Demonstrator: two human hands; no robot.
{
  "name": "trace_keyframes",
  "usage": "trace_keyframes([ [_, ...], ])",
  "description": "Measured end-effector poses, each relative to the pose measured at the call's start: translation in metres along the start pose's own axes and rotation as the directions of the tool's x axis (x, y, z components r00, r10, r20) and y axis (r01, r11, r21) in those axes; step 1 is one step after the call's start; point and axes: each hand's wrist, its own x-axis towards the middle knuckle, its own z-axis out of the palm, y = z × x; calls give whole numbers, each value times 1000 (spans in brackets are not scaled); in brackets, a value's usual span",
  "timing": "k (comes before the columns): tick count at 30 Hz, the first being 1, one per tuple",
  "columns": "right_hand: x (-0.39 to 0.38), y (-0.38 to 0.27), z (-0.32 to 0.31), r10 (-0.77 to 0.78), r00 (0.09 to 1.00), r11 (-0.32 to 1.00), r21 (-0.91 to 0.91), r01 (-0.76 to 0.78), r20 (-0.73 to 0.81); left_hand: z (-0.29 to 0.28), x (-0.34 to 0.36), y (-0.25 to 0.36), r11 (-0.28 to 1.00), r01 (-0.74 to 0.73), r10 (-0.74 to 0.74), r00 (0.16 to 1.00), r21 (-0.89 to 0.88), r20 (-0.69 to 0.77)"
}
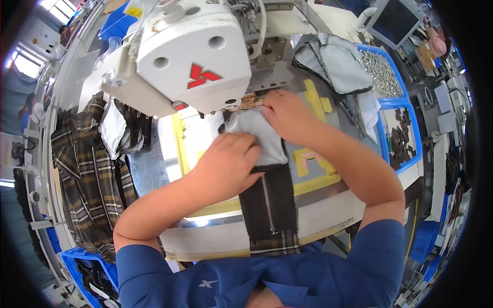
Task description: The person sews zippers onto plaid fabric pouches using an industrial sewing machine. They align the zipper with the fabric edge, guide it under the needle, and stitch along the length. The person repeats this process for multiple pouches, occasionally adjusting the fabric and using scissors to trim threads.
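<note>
Under the head of a white sewing machine [190, 61], a silvery grey fabric piece [267, 138] lies on a dark strip [252, 200] with a metal zipper [267, 200], which runs down toward my body and ends in plaid cloth [272, 245]. My left hand [228, 164] has curled fingers gripping the grey piece at its left side, thumb near the zipper's top. My right hand [290, 118] is closed at the piece's upper right corner, fingertips beside a small metal plate [249, 101] under the machine head. What lies beneath both hands' fingertips is hidden.
Plaid cloth [87, 185] is piled at left, above a blue crate [90, 280] of dark pieces. At right sit grey fabric pieces [344, 66], blue trays of metal parts [382, 77] and dark pieces [398, 138], and a screen [390, 23]. Yellow tape [318, 185] borders the work plate.
</note>
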Motion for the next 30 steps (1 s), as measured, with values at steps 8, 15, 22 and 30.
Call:
trace_keyframes([
  [8, -111, -41, -43, 225, 974, 890, 409, -202, -7, -49, -22, 17, 976, 74, 33, 881, 205, -472],
  [15, -158, -81, -36, -230, 812, 868, 490, -78, 537, -157, -129, 13, 864, 455, -265, 48, -215, -963],
  [22, -142, -99, -74, -297, 745, 814, 566, -130, 597, -111, -79, 53, 978, 204, -200, 889, -35, -413],
  [30, -135, -77, -86, -502, 865, 19, 1000, -5, 14, -80, 5, 76, 786, -103, 346, 891, -610, 294],
])
